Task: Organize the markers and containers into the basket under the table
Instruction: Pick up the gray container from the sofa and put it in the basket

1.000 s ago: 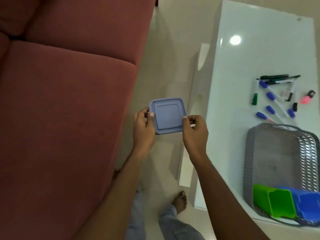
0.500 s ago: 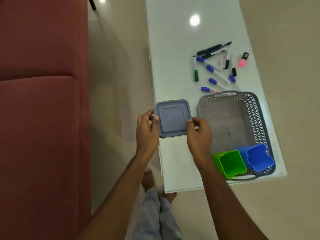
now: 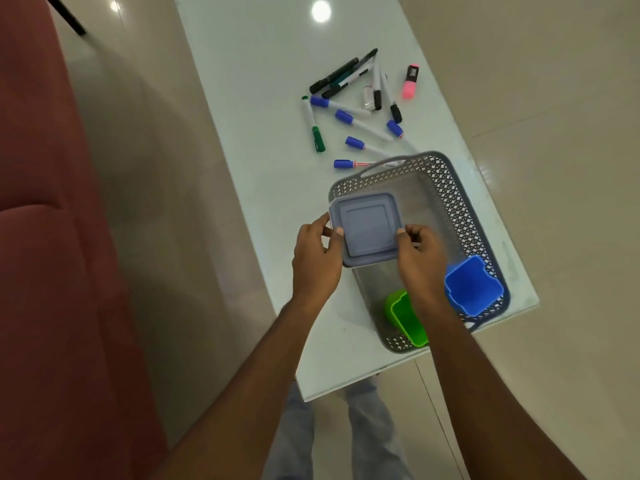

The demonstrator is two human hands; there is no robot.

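A square container with a grey-blue lid (image 3: 366,230) is held level over the left far corner of the grey perforated basket (image 3: 460,206). My left hand (image 3: 317,263) grips its left edge and my right hand (image 3: 420,258) grips its right edge. The basket stands on the white table (image 3: 263,109) and holds a green cup (image 3: 405,317) and a blue cup (image 3: 472,285), both lying on their sides. Several markers (image 3: 349,117) with blue, green and black caps and a pink highlighter (image 3: 410,82) lie scattered beyond the basket.
A red sofa (image 3: 52,271) fills the left side, with a strip of tiled floor (image 3: 166,174) between it and the table. The table's near edge runs just in front of the basket. My legs show below it.
Both hands carried the lidded container from over the floor beside the sofa to the right, across the table edge, until it came over the basket.
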